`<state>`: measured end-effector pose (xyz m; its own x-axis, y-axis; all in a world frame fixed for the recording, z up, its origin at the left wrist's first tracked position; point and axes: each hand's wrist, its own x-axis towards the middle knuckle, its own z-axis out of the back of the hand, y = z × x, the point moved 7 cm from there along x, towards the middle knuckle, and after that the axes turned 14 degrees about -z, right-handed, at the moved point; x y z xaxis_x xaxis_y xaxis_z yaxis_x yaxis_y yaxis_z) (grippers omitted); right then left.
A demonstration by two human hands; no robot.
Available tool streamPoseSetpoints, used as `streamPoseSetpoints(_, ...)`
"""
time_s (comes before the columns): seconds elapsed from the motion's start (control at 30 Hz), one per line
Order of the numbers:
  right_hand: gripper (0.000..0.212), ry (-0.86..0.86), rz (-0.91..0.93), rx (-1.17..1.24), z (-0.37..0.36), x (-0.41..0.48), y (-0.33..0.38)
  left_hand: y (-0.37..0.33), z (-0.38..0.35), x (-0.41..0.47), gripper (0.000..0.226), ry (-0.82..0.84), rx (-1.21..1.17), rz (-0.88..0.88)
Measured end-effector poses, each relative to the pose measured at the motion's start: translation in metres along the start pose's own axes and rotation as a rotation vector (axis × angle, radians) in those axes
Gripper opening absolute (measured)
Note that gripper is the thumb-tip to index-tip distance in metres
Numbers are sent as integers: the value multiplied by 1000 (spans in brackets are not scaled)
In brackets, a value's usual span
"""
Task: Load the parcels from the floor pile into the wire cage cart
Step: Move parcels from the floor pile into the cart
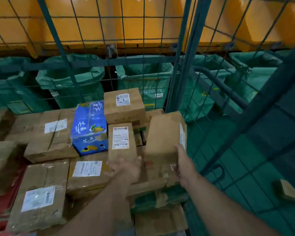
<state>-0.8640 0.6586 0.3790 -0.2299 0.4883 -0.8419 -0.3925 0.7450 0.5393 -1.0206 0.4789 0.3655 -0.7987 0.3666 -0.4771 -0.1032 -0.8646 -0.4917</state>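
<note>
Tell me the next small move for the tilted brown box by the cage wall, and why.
Probably ease the tilted brown cardboard box down flat: it leans over a gap beside the narrow labelled cardboard box, with the right hand touching its lower corner.

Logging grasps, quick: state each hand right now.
Left hand: open, fingers spread against the near end of the narrow labelled box.
Right hand: open, straight fingers pressing the tilted brown box.
</note>
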Motion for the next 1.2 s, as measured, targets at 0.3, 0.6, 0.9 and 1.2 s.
streamPoseSetpoints(0.3, 68, 171, -66, -13, -35, 109, 98, -4, -48, 26, 123, 35, 145, 180)
streamPoseSetpoints(0.6, 65, 255, -104, 213, -78, 147, 109, -10, -48, 27, 119, 138, 193, 230)
streamPoseSetpoints(0.9, 53, 444, -68, 392, -111, 138, 72, -12, -47, 31, 120, 138, 206, 225)
streamPoseSetpoints(1.2, 85, 479, 98, 394, -138, 79, 33, -3, -48, 34, 125, 87, 204, 260)
